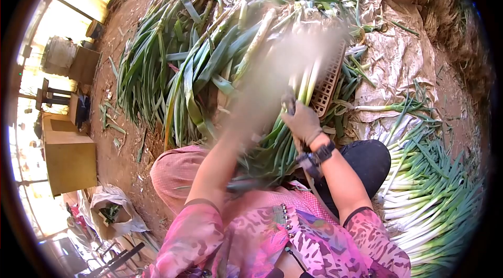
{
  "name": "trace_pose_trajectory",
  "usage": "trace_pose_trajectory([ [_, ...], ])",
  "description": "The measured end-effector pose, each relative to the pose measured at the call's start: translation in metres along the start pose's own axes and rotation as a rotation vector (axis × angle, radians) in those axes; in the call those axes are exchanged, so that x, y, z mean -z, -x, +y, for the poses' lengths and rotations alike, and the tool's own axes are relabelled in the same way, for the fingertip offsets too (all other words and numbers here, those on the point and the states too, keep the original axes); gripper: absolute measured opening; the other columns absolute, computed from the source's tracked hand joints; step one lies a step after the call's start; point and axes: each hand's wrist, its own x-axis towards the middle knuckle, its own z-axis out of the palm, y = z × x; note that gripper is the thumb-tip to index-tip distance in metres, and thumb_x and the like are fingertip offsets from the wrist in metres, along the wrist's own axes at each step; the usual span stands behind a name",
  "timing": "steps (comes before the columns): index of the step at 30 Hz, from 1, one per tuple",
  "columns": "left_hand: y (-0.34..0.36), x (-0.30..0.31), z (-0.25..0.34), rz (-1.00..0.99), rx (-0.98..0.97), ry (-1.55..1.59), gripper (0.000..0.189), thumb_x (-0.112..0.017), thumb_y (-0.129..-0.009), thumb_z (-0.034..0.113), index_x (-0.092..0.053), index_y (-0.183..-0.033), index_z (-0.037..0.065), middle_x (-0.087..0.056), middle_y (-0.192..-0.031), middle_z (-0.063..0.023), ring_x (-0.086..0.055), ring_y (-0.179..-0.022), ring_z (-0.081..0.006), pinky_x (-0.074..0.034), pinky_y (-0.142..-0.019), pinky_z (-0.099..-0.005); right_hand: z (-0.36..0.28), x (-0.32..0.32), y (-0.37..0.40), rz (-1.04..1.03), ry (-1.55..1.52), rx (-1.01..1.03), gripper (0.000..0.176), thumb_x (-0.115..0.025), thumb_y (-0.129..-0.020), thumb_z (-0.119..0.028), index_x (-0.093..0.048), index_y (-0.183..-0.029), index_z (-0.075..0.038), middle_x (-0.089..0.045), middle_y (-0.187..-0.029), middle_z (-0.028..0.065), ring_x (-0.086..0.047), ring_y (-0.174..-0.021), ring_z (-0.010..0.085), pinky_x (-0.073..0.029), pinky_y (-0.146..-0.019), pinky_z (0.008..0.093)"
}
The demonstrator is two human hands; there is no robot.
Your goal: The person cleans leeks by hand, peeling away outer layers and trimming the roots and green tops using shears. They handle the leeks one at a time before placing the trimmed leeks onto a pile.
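My right hand, gloved and with a dark watch at its wrist, is closed at the lower end of some pale green onion stalks. Something small and dark shows at its fingertips. Green leaves from the bunch hang down over my lap. My left hand is smeared by motion in front of the stalks, so its fingers and anything in them cannot be made out. Behind the hands, a plastic crate with a slotted side stands partly covered by onions.
A large heap of untrimmed green onions lies on the left. Cleaner onions with white stems are laid in a row at right. Sacking covers ground at upper right. A yellowish box and an open sack stand far left.
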Motion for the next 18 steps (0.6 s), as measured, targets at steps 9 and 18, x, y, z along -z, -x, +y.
trace_pose_trajectory([
  [9,0.047,-0.034,0.025,-0.103,0.042,-0.112,0.059,-0.056,-0.097,0.054,-0.064,-0.122,0.001,-0.067,-0.113,-0.0294,-0.063,-0.110,-0.0441,-0.049,-0.094,-0.0473,0.004,0.022,-0.031,-0.012,0.168,0.015,0.059,-0.066,-0.084,-0.047,-0.061,-0.113,0.004,-0.071,-0.103,0.0269,-0.068,-0.101,0.0414,-0.053,-0.090,0.0465],
  [18,0.043,0.013,0.061,-0.189,-0.234,-0.307,0.034,-0.055,-0.097,0.037,-0.069,-0.105,0.006,-0.067,-0.108,-0.0215,-0.061,-0.105,-0.0417,-0.049,-0.092,-0.0488,-0.001,0.025,-0.034,-0.026,0.215,-0.028,0.051,-0.067,-0.083,-0.041,-0.064,-0.110,0.003,-0.073,-0.100,0.0240,-0.071,-0.096,0.0389,-0.055,-0.086,0.0470],
])
